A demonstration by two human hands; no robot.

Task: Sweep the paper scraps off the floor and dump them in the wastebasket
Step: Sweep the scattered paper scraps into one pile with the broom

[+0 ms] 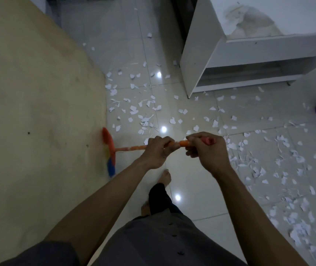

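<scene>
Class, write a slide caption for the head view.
Left hand and right hand grip an orange broom; paper scraps litter the floor.

**Camera set-up: single head view**

One wide-angle camera worn on the head; faces forward and steeply down onto the tiled floor [191, 179]; forearms [115, 189] enter from the bottom edge; left hand [156, 152] and right hand [209, 150], gripping the broom handle [130, 148], sit near frame centre, close to the lens.

Glossy tiled floor [191, 179]; white paper scraps [145, 120].
</scene>
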